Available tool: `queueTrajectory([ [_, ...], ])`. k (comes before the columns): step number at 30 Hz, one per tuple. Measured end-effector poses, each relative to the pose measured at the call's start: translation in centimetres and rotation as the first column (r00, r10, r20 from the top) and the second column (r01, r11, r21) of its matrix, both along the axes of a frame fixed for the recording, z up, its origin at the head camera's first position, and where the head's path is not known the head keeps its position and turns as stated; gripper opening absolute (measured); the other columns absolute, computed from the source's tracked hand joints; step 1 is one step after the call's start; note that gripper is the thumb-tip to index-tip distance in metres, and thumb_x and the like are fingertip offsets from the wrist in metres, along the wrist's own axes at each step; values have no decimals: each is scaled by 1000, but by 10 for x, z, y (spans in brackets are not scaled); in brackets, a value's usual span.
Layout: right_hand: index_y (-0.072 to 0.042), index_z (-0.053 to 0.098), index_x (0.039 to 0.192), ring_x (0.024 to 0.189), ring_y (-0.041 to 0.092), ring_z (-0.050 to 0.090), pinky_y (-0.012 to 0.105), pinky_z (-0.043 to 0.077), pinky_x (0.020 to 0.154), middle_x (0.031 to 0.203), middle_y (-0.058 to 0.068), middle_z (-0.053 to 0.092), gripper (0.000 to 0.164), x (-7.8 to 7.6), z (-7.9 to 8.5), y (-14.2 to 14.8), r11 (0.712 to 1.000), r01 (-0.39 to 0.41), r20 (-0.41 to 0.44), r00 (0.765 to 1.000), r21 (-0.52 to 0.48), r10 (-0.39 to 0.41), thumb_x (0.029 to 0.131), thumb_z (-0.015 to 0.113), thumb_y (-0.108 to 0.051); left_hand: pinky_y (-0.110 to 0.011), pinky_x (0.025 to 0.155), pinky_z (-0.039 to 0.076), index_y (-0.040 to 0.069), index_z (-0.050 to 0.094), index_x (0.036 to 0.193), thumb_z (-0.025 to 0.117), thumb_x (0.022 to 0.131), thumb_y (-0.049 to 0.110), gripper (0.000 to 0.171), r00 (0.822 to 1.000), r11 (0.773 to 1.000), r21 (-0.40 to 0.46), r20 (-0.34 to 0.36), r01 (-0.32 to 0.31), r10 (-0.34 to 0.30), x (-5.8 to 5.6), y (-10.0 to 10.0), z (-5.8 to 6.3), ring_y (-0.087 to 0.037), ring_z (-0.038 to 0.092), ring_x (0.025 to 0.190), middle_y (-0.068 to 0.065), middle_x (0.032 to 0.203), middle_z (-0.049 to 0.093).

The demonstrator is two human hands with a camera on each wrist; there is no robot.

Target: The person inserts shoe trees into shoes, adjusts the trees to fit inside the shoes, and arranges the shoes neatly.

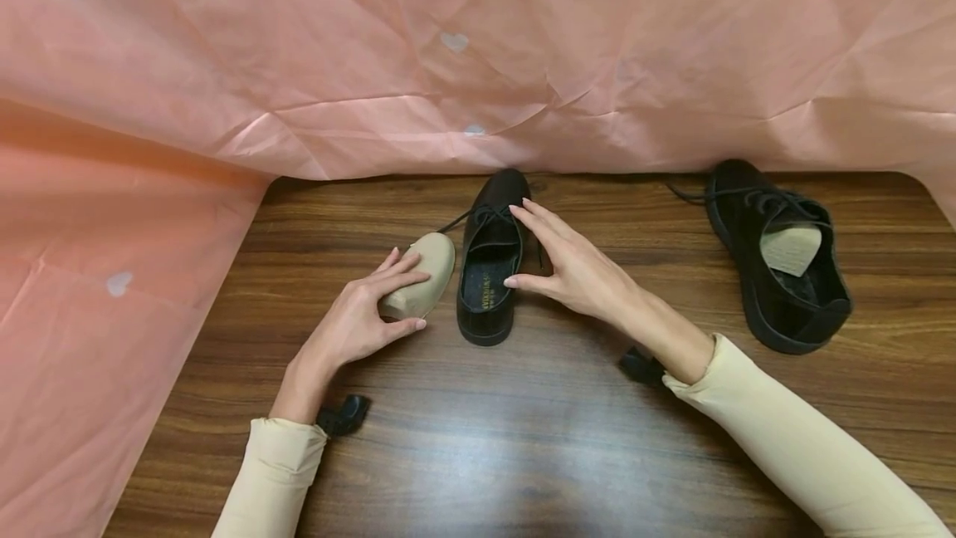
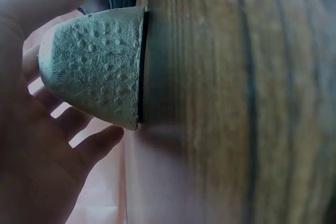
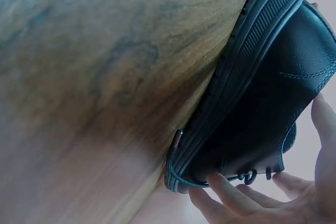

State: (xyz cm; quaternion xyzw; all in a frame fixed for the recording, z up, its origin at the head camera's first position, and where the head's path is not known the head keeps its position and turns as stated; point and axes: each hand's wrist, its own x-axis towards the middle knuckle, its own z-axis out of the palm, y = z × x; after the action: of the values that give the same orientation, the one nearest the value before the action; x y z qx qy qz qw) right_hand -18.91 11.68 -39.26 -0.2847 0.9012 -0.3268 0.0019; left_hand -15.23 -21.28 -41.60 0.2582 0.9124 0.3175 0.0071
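A beige moulded-pulp shoe insert [image 1: 431, 276] lies flat side down on the table, left of a black lace-up shoe [image 1: 490, 260]. My left hand [image 1: 358, 310] rests on the insert with extended fingers; the thumb lies by its near end. In the left wrist view the thumb stands off the insert's dimpled surface [image 2: 100, 61], close to the shoe. The shoe stands upright, toe pointing away, its insole lettering exposed. At its right side is my right hand [image 1: 578, 268], fingertips by the laces [image 3: 247, 178] and thumb near the opening's rim.
Another black shoe [image 1: 735, 231] stands at the right, a beige insert [image 1: 792, 247] inside it and a lace trailing left. Pink sheeting with pale hearts [image 1: 478, 65] hangs behind the wood-grain table [image 1: 478, 455] and along its left side.
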Motion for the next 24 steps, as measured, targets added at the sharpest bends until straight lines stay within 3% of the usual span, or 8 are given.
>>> queueTrajectory([
  [9,-17,29,157,145,32,30,53,35,111,162,13,25,92,-2,2,-1,1000,-22,21,1000,-9,22,85,77,-45,-49,113,33,25,60,138,88,77,19,67,998,1000,8,65,-9,8,-2,-1,-1,-22,34,145,3,152,45],
  [18,-20,28,158,146,32,29,55,34,111,162,12,24,93,-2,1,-2,999,-23,38,999,-37,24,84,78,-45,-51,113,31,26,62,137,90,73,23,70,996,999,40,86,-20,16,-3,-4,-5,-24,34,144,4,151,47],
  [24,-19,29,158,145,33,30,56,34,110,162,13,25,93,-2,0,-1,999,-16,29,999,-45,17,84,79,-43,-52,113,31,26,61,137,88,77,22,66,996,999,40,82,-22,18,-3,-2,-4,-24,33,145,5,151,47],
])
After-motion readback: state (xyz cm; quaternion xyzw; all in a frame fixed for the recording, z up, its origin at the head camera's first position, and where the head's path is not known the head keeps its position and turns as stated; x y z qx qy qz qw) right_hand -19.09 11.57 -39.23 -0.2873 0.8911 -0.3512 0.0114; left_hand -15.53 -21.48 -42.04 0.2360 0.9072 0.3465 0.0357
